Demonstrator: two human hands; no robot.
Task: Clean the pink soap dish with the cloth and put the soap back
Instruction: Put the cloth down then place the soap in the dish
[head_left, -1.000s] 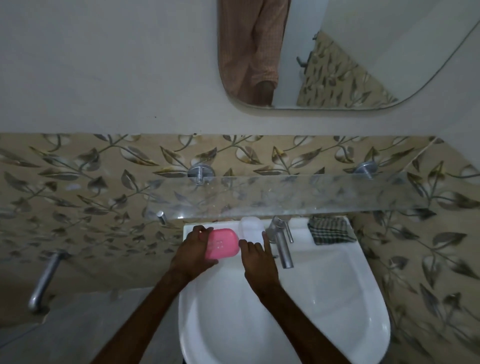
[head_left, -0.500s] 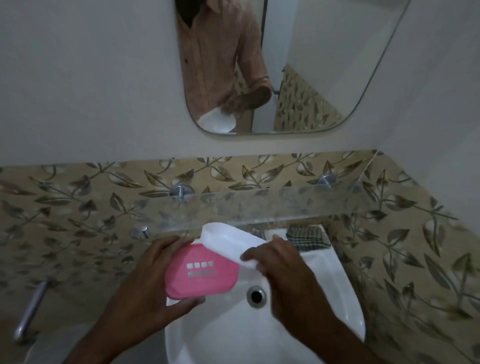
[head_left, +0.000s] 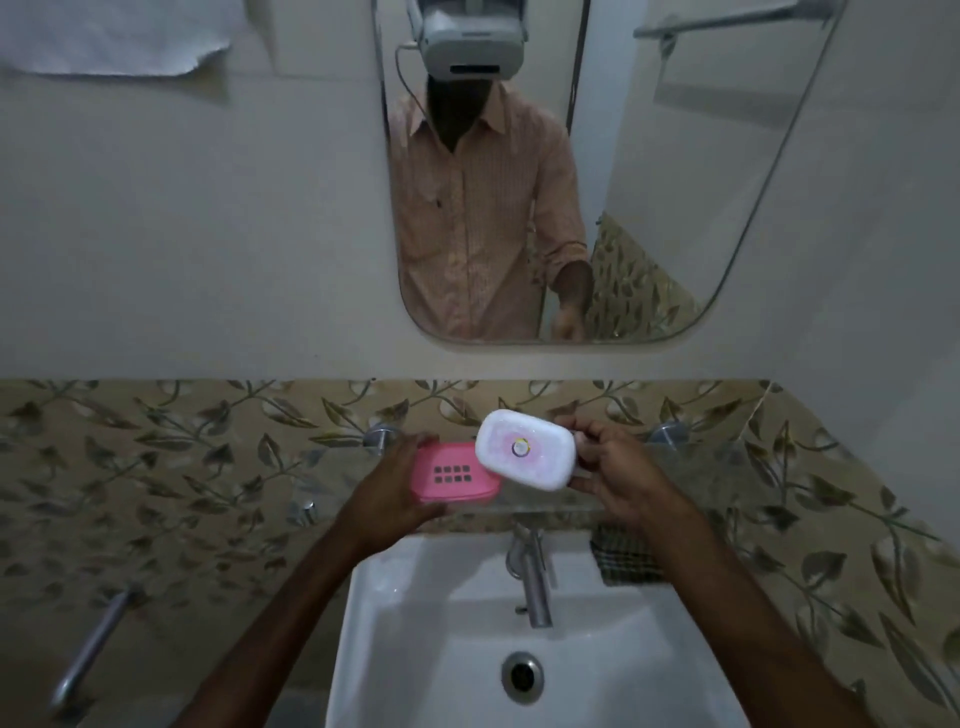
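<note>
The pink soap dish (head_left: 452, 475), with a grid of drain slots, is raised above the basin in my left hand (head_left: 387, 493), which grips its left end. My right hand (head_left: 613, 478) holds a white translucent cover (head_left: 524, 449) by its right end, tilted toward me and overlapping the dish's upper right corner. A small round mark shows on the cover's middle. The dark checked cloth (head_left: 623, 561) lies on the basin's back right rim, partly hidden by my right forearm. I see no soap bar.
Below my hands is the white basin (head_left: 415, 649) with a chrome tap (head_left: 532, 582) and a drain hole. A glass shelf (head_left: 727, 467) runs along the leaf-patterned tiles behind my hands. A mirror (head_left: 649, 182) hangs above and a metal pipe (head_left: 91, 649) juts out at the lower left.
Both hands rose from the basin's back rim to shelf height. My right hand lifted the white cover off the pink dish and turned it toward me. The camera tilted upward.
</note>
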